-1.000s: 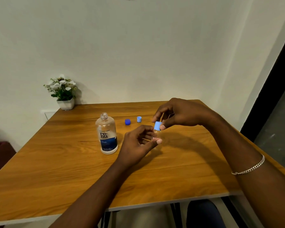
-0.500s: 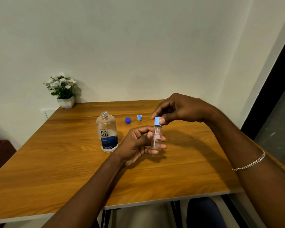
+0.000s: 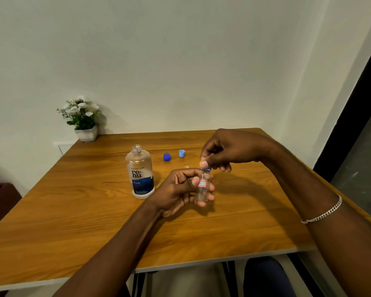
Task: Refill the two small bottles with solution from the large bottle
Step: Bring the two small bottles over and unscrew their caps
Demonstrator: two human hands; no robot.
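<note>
Above the middle of the wooden table (image 3: 73,211), the left hand (image 3: 180,189) grips a small clear bottle (image 3: 202,189) upright, fingers curled round it. From above, the right hand (image 3: 229,151) pinches its light-blue cap (image 3: 206,168). Just left stands the large renu bottle (image 3: 140,174) (uncapped). Farther back lie a dark-blue cap (image 3: 167,157) and a second light-blue cap (image 3: 181,153), apart.

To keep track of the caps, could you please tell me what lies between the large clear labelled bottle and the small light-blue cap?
In the head view, a small round dark-blue plastic cap stands between them on the wooden table, touching neither.
</note>
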